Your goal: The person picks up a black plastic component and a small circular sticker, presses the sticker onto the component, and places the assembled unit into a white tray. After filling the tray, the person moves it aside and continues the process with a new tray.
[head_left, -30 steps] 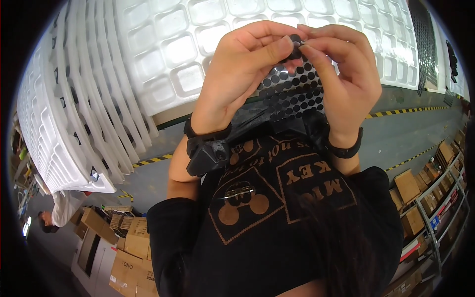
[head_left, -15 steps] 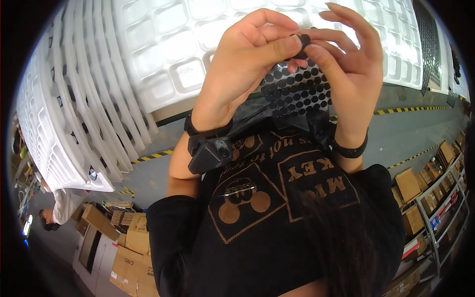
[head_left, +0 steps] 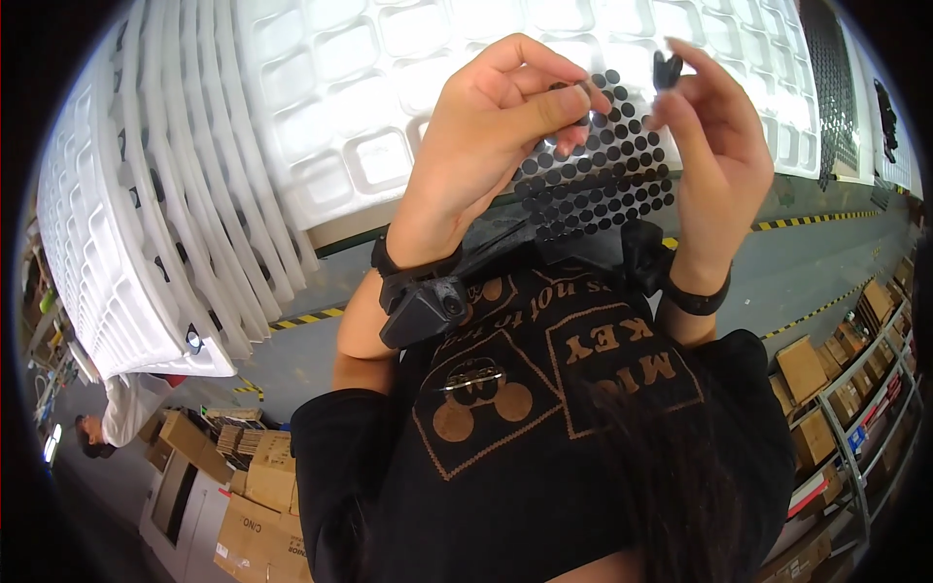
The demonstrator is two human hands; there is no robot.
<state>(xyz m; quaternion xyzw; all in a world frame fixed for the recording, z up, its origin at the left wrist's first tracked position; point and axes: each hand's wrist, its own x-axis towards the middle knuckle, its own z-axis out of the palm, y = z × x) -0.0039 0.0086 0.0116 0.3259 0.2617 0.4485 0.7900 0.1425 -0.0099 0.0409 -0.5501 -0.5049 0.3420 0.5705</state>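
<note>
My left hand [head_left: 486, 146] pinches the top edge of a clear sheet covered with several small black round pads [head_left: 603, 180]. My right hand [head_left: 714, 160] is raised just to the right of the sheet and holds one small black pad [head_left: 667, 68] between thumb and fingertips, apart from the sheet. Both wrists carry black strapped devices, the left wrist device [head_left: 423, 301] and the right wrist device [head_left: 646, 257]. Behind the hands stand white moulded trays [head_left: 321, 107] with square pockets. My black printed shirt [head_left: 544, 428] fills the lower middle.
More white trays [head_left: 117, 223] are stacked in a leaning row at the left. Cardboard boxes [head_left: 253, 486] lie at the lower left, and shelves with boxes [head_left: 836, 389] run along the right. A person in white [head_left: 121, 418] bends at the far left. Yellow-black tape [head_left: 301, 319] marks the grey floor.
Both hands were pinching together at the sheet's top edge. Now my right hand has pulled away to the right and up with one black pad, while my left hand keeps the sheet.
</note>
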